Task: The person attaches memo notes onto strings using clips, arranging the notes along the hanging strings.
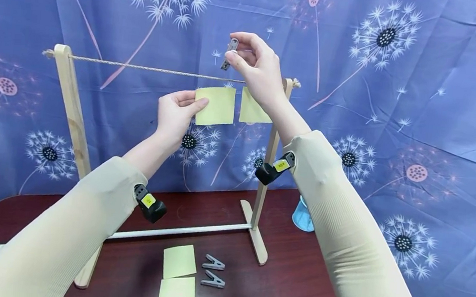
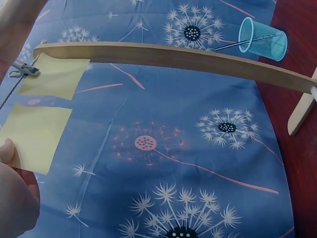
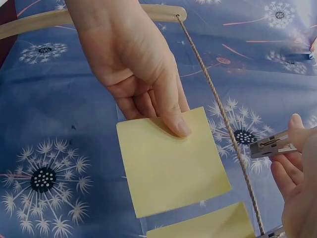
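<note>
At the left edge of a yellow paper note (image 1: 218, 106), my left hand (image 1: 175, 116) pinches the sheet between thumb and fingers, just below the rope (image 1: 142, 68). My right hand (image 1: 263, 67) holds a grey clothespin (image 1: 230, 54) between thumb and fingertips, above the rope. In the right wrist view the clothespin's nose (image 3: 260, 149) points toward the rope, beside the held note. A second yellow note (image 1: 252, 109) hangs to the right, partly hidden by my right hand in the head view. The left wrist view shows another grey clothespin (image 2: 27, 70) at its top on the rope.
A wooden frame (image 1: 74, 109) with a white lower bar (image 1: 182, 230) carries the rope. Below lie two yellow notes (image 1: 179, 261) and two grey clothespins (image 1: 213, 280) on the dark red table (image 1: 286, 277). Behind the right post stands a blue mesh cup (image 1: 302, 217). A dandelion-print curtain (image 1: 462, 93) hangs behind.
</note>
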Demonstrator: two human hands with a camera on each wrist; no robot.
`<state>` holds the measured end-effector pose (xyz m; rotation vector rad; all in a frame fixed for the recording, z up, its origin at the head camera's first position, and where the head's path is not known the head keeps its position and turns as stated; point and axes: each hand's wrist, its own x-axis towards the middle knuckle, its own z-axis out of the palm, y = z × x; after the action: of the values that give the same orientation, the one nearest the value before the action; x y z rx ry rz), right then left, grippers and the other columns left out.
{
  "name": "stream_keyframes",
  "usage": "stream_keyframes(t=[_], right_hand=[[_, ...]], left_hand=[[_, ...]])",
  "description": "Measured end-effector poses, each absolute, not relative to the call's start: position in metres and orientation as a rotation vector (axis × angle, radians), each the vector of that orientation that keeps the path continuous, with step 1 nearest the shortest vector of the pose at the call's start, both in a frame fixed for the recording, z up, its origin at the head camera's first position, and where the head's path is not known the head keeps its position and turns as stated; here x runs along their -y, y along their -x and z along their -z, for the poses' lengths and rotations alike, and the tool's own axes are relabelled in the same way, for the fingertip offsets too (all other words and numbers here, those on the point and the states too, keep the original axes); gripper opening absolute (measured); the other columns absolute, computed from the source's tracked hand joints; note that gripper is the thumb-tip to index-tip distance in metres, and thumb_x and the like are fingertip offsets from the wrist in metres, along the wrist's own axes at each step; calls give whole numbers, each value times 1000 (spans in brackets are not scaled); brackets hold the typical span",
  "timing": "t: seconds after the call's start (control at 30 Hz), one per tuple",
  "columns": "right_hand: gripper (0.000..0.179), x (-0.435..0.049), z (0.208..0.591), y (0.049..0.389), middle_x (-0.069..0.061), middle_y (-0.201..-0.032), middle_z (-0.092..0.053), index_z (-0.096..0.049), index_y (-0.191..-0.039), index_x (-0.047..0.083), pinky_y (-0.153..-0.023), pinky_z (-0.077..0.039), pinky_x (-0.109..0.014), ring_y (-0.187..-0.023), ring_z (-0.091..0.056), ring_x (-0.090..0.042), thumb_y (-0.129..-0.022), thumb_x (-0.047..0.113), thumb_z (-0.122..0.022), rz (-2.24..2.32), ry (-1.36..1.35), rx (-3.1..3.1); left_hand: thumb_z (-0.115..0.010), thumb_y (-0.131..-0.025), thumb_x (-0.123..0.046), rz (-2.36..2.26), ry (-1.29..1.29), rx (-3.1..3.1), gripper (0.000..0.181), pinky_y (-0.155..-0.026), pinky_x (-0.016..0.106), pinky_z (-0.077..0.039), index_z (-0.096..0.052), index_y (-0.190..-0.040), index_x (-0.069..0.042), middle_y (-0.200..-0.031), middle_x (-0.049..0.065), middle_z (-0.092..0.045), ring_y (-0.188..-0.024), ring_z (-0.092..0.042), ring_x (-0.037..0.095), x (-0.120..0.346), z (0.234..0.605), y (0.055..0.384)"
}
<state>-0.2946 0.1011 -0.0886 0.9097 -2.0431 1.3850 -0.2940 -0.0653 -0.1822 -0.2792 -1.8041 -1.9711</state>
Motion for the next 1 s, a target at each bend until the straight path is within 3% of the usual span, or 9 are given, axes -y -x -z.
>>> stream_keyframes(t=[0.33, 0.57, 0.83, 1.0], right_hand=[[31, -98, 76, 295, -2, -106, -63, -64, -124, 7, -89, -47, -20, -101, -67, -12, -94, 18, -66, -1167, -765, 2158], [27, -98, 76, 294, -1, -97, -64, -66, -119, 6, -83, -45, -20, -91, -67, -12, -95, 18, -65, -1124, -739, 2182], [22, -96, 78, 294, 1, -89, -65, -69, -113, 6, -77, -46, -18, -80, -64, -8, -94, 16, -66, -1085, -736, 2185], [19, -94, 75, 293, 3, -85, -65, -70, -110, 4, -78, -47, -19, -78, -64, -9, -93, 13, -67, -1108, -749, 2181]], left_hand=[[-75, -87, -14, 1983, 261, 1803, 36, -80, 19, -51, -68, -117, 3, -86, -4, -70, -80, -65, 2, 62, 176, 295], [-75, -87, -12, 1958, 269, 1780, 34, -80, 19, -52, -68, -116, 4, -98, 9, -73, -79, -65, 1, 58, 175, 296], [-75, -86, -11, 1983, 273, 1760, 34, -73, 17, -52, -69, -116, 5, -79, -8, -69, -74, -65, 1, 57, 176, 296], [-75, -86, -13, 1962, 278, 1783, 35, -75, 18, -52, -69, -116, 3, -91, 4, -74, -77, -65, 1, 57, 175, 297]])
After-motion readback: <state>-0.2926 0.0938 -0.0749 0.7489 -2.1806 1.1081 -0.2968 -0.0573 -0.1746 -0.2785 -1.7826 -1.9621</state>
